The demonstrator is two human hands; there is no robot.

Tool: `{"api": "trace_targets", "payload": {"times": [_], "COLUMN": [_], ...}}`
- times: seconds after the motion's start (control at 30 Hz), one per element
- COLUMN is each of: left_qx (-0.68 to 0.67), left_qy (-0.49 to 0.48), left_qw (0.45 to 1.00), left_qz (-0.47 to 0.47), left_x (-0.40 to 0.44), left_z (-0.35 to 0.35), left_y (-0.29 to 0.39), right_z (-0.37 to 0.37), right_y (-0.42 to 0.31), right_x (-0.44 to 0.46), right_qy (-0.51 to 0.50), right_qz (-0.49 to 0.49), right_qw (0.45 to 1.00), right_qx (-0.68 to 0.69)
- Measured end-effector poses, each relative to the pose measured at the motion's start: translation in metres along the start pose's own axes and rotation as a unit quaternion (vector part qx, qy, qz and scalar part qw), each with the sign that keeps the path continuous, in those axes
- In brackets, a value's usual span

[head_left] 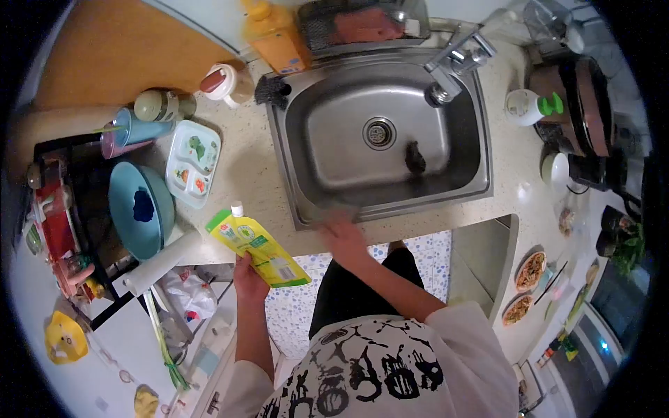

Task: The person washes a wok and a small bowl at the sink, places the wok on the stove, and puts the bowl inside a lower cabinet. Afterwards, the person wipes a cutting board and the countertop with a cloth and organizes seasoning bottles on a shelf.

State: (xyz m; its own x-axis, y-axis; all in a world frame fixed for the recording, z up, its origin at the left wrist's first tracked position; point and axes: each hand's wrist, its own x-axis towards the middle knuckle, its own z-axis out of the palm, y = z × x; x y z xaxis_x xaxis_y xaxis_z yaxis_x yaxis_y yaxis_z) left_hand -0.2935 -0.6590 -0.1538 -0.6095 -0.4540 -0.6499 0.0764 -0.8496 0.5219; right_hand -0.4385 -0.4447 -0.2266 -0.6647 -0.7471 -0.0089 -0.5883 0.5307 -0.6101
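Note:
A yellow and green pouch with a white cap is gripped at its lower left edge by my left hand, in front of the counter. My right hand is blurred by motion at the front rim of the steel sink; its fingers are smeared and I cannot tell whether they hold anything. Inside the sink, a small dark object lies right of the drain. A dark scrubber rests at the sink's back left corner.
Left on the counter are a divided plate, a teal basin, a paper roll and a lidded cup. An orange bottle stands behind the sink, the faucet back right, a pump bottle further right.

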Motion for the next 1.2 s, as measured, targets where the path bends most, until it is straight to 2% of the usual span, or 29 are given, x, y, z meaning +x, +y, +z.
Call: {"api": "trace_targets", "payload": {"times": [0.1, 0.23, 0.33, 0.43, 0.5, 0.57, 0.67, 0.77, 0.87, 0.93, 1.0, 1.1, 1.2], "left_qx": [-0.019, -0.018, -0.008, -0.004, -0.011, 0.002, 0.015, 0.023, 0.037, 0.040, 0.037, 0.092, 0.091], "left_qy": [0.002, -0.030, -0.043, -0.042, -0.059, -0.087, -0.095, -0.106, -0.117, -0.120, -0.121, -0.095, -0.097], "left_qw": [1.000, 0.999, 0.999, 0.999, 0.998, 0.996, 0.995, 0.994, 0.991, 0.990, 0.989, 0.988, 0.987], "left_qz": [-0.014, -0.003, 0.008, 0.010, 0.005, -0.002, -0.015, -0.030, -0.051, -0.064, -0.076, -0.075, -0.091], "left_x": [-0.003, -0.002, 0.000, 0.010, 0.015, 0.022, 0.031, 0.040, 0.045, 0.048, 0.051, 0.055, 0.055], "left_z": [-0.005, -0.007, -0.002, -0.002, 0.002, 0.008, 0.028, 0.042, 0.064, 0.074, 0.077, 0.082, 0.095], "left_y": [0.009, 0.010, 0.013, 0.013, 0.010, 0.010, 0.006, -0.003, -0.012, -0.019, -0.026, -0.036, -0.045], "right_z": [0.034, 0.034, 0.037, 0.039, 0.037, 0.032, -0.005, -0.048, -0.105, -0.125, -0.145, -0.179, -0.218], "right_y": [-0.023, -0.030, -0.025, -0.016, -0.014, -0.013, -0.003, 0.036, 0.084, 0.123, 0.159, 0.205, 0.229], "right_x": [0.049, 0.132, 0.160, 0.141, 0.093, 0.048, 0.007, -0.019, -0.040, -0.060, -0.076, -0.095, -0.095], "right_qy": [0.014, 0.072, 0.057, -0.011, -0.057, -0.057, -0.031, -0.056, -0.028, -0.020, -0.010, 0.043, 0.116], "right_qz": [-0.072, -0.053, -0.042, -0.068, -0.097, -0.112, -0.095, -0.025, -0.010, 0.051, 0.093, 0.144, 0.140], "right_qw": [0.996, 0.996, 0.997, 0.997, 0.994, 0.992, 0.995, 0.998, 0.992, 0.996, 0.983, 0.965, 0.946], "right_qx": [0.050, -0.001, -0.040, -0.033, -0.013, 0.024, 0.022, -0.019, -0.120, -0.077, -0.157, -0.214, -0.269]}}
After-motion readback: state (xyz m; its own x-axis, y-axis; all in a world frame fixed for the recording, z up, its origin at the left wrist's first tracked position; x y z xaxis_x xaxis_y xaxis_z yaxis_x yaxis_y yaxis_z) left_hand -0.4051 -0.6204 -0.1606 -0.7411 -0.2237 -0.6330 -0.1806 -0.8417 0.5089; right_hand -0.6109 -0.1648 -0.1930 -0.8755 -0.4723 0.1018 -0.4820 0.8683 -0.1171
